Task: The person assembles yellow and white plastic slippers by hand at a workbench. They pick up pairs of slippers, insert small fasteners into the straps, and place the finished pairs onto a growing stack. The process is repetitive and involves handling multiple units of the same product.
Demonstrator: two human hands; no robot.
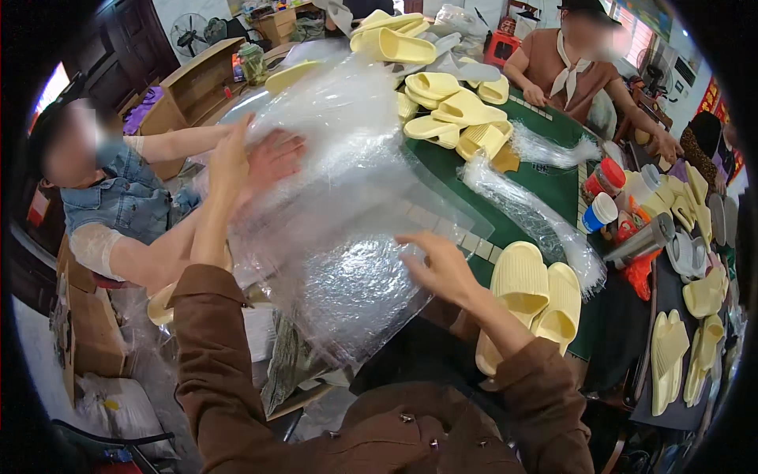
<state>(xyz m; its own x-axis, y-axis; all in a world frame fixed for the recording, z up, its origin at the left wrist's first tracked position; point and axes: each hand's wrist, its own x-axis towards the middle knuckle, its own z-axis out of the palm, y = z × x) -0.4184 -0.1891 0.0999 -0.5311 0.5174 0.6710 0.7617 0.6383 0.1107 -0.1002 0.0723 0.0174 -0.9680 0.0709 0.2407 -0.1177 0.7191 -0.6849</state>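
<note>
Over the near left of the table spreads a pile of clear plastic bags [339,272]. A blurred sheet of clear plastic [335,118] billows above them. My left hand [230,154] is raised at the left edge of that sheet, seen edge-on; its grip is unclear. Just beside it, a co-worker's spread hand [275,160] touches or sits behind the plastic. My right hand [436,265] hovers over the right side of the pile, fingers apart and nothing in them. Close to my right wrist stands a pair of pale yellow slippers [529,288].
More yellow slippers [458,114] are heaped at the far side of the green table top [525,189]. Bundles of clear wrap [537,217] lie to the right, near a white-and-blue cup [600,212] and a red-lidded jar [606,175]. Co-workers sit left and far right.
</note>
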